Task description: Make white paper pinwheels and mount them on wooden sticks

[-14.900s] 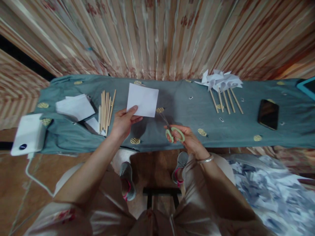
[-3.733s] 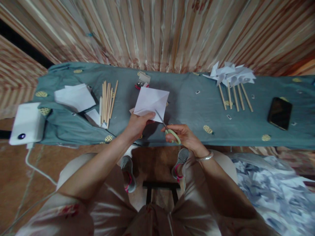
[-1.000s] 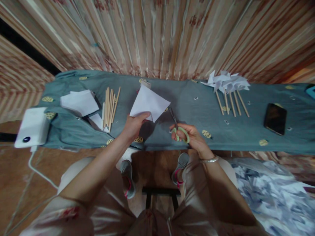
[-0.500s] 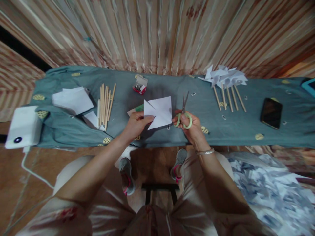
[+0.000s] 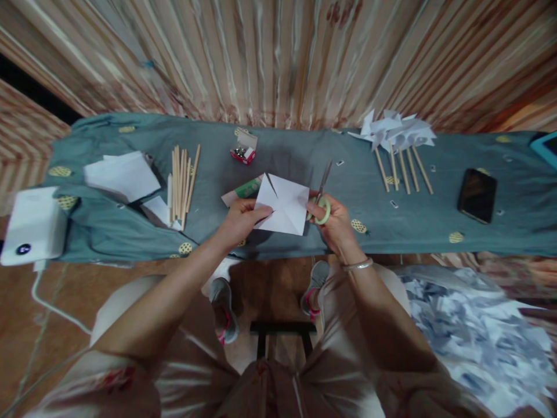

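A white square of paper [image 5: 285, 203] with slits cut in from its corners is raised over the table. My left hand [image 5: 241, 220] pinches its left edge between thumb and fingers. At the paper's right edge, my right hand [image 5: 335, 223] is closed around the green-handled scissors [image 5: 322, 210], whose blades point away from me, slightly parted. My right fingertips touch the paper too. Partly covered behind the paper lies a green-and-pink packet [image 5: 243, 190]. Beyond it stands a small red box [image 5: 243, 152], its lid raised, with shiny metal pieces inside.
Wooden sticks [image 5: 185, 180] and white paper sheets [image 5: 124, 176] lie left, beside a white power bank [image 5: 35, 226] with a cable. Paper pinwheels on sticks [image 5: 398, 130] and a black phone [image 5: 477, 195] lie right. A bag of paper pieces [image 5: 478, 337] sits below the table.
The paper has turned clockwise. My right hand has moved left with the scissors and now touches the paper's right edge. The view has shifted slightly.
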Tool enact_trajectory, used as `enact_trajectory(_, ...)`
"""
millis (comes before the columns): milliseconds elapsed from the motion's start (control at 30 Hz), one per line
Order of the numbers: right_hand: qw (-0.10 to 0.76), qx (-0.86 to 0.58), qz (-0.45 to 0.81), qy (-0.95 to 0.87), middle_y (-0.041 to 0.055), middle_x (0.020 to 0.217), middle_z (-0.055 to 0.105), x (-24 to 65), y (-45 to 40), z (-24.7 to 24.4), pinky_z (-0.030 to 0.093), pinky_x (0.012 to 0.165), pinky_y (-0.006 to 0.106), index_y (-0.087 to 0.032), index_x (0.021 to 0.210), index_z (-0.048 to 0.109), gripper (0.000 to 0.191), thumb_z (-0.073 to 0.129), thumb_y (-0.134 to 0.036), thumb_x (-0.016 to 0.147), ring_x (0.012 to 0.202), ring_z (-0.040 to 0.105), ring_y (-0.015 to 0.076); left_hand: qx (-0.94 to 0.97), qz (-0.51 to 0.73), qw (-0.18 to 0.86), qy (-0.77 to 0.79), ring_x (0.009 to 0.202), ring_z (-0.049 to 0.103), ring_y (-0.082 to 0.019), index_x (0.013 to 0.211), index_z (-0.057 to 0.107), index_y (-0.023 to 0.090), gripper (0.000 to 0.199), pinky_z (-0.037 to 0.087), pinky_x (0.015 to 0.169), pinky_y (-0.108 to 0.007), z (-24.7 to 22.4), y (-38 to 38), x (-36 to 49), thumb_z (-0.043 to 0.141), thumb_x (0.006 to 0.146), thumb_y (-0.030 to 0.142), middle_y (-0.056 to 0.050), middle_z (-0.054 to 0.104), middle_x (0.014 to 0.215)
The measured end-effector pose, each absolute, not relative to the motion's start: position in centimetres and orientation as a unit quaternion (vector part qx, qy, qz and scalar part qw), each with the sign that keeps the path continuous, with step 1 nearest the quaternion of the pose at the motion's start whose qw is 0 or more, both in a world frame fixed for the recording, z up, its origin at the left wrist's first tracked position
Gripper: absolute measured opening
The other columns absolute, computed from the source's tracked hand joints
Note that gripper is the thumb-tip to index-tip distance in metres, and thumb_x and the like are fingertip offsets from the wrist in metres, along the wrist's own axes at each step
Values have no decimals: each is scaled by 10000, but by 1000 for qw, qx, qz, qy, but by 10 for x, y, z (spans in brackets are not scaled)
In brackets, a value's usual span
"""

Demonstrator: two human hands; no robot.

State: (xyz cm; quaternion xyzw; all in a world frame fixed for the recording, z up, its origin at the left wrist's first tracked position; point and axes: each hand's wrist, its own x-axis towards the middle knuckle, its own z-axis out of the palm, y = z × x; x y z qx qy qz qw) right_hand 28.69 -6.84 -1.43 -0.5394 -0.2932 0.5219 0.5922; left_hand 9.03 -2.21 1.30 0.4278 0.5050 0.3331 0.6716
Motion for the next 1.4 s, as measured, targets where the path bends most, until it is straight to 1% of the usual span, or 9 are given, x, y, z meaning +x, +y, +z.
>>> enact_trajectory(100, 585, -540, 534, -286, -75, 661, 596, 284, -68, -15, 419, 510, 214, -224, 849, 657, 472, 894, -405, 483, 542, 486, 73, 459, 297, 663, 511, 491, 529, -138, 568, 701, 155, 182, 382, 510, -249, 9, -22, 89, 779, 647, 299, -18, 647, 569)
enact_trajectory(200, 594, -536, 537, -268, -82, 644, 581, 283, -68, -15, 422, 522, 212, -222, 813, 650, 440, 889, -345, 465, 544, 480, 70, 430, 318, 690, 487, 550, 599, -179, 625, 708, 151, 256, 449, 551, -275, 7, -21, 92, 790, 675, 388, -45, 667, 601)
enact_trajectory(367, 619, -542, 525, -218, -68, 684, 609, 282, -64, -15, 445, 561, 230, -222, 795, 631, 416, 870, -319, 468, 598, 518, 88, 345, 389, 747, 414, 877, 706, -268, 871, 726, 177, 367, 548, 728, -329, 8, -24, 100, 723, 760, 526, -78, 740, 825)
enact_trajectory(500, 637, -544, 509, -199, -60, 689, 612, 277, -61, -18, 433, 552, 237, -218, 742, 583, 392, 861, -319, 483, 599, 513, 91, 304, 374, 790, 379, 953, 704, -252, 959, 706, 183, 356, 549, 844, -349, 8, -31, 104, 775, 740, 454, -82, 752, 947)
enact_trajectory(700, 645, -530, 510, -207, -73, 647, 589, 263, -59, -19, 446, 567, 228, -219, 718, 569, 425, 881, -357, 464, 573, 496, 78, 244, 405, 788, 395, 845, 695, -178, 997, 671, 169, 246, 560, 874, -339, 6, -35, 114, 756, 787, 267, -51, 749, 957)
enact_trajectory(800, 621, -538, 519, -236, -76, 617, 576, 261, -60, -16, 433, 543, 231, -222, 778, 605, 470, 893, -435, 475, 549, 490, 82, 227, 430, 767, 419, 815, 685, -160, 998, 652, 160, 194, 567, 878, -347, 6, -31, 115, 710, 823, 221, -43, 738, 939)
enact_trajectory(967, 552, -526, 569, -309, -24, 660, 660, 262, -69, -13, 408, 502, 218, -202, 873, 645, 502, 818, -591, 607, 565, 556, 95, 221, 464, 742, 430, 780, 677, -139, 978, 635, 168, 186, 575, 824, -316, 10, -17, 107, 716, 820, 224, -25, 727, 914)
enact_trajectory(1233, 403, -462, 652, -446, 18, 734, 701, 272, -85, -4, 464, 569, 233, -184, 966, 699, 527, 779, -618, 676, 625, 603, 115, 209, 478, 739, 426, 725, 680, -154, 972, 635, 163, 117, 587, 747, -315, 23, -3, 96, 641, 894, 249, -37, 733, 856)
enact_trajectory(1400, 362, -451, 671, -463, 4, 713, 674, 275, -87, 0, 457, 574, 232, -177, 998, 714, 510, 786, -579, 692, 610, 578, 106, 218, 465, 751, 416, 752, 701, -169, 1010, 633, 161, 161, 606, 772, -353, 22, -4, 94, 638, 901, 280, -52, 738, 885)
